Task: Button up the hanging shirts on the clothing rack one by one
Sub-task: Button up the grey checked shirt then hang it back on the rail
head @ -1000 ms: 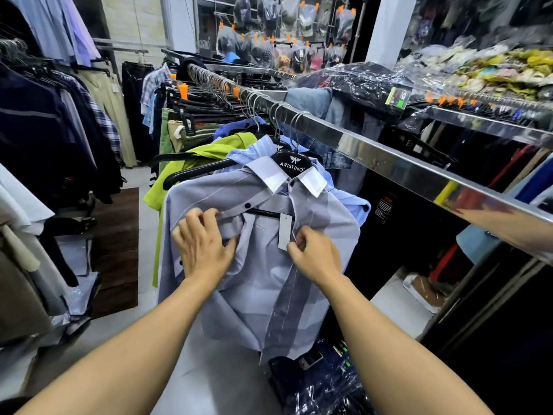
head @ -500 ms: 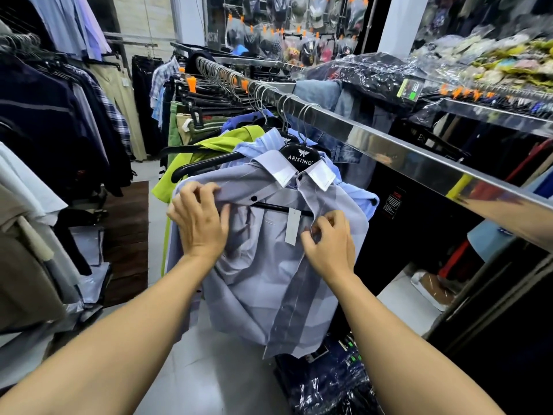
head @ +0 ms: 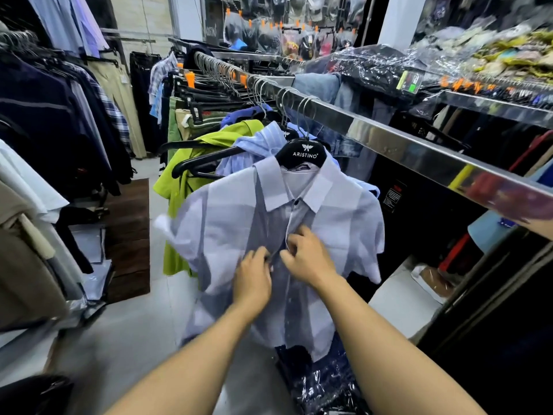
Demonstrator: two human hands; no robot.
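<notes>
A pale grey-blue short-sleeved shirt (head: pixel 338 223) with darker vertical bands hangs on a black hanger (head: pixel 303 152) from the shiny steel rail (head: pixel 386 139). Its front faces me and a dark button shows closed at the collar. My left hand (head: pixel 253 278) and my right hand (head: pixel 308 259) meet at the placket in the middle of the chest, fingers curled and pinching the two front edges. The button under my fingers is hidden.
Behind it hang a light blue shirt (head: pixel 254 145) and a lime green shirt (head: pixel 191 175), then several more hangers along the rail. Dark clothes (head: pixel 51 121) crowd the left rack. Plastic-wrapped garments (head: pixel 323 381) lie on the floor below.
The shirt's front has been drawn together and now faces me with the collar closed. Both hands moved from the spread-open front panels to the centre of the chest. The paper tag is out of sight.
</notes>
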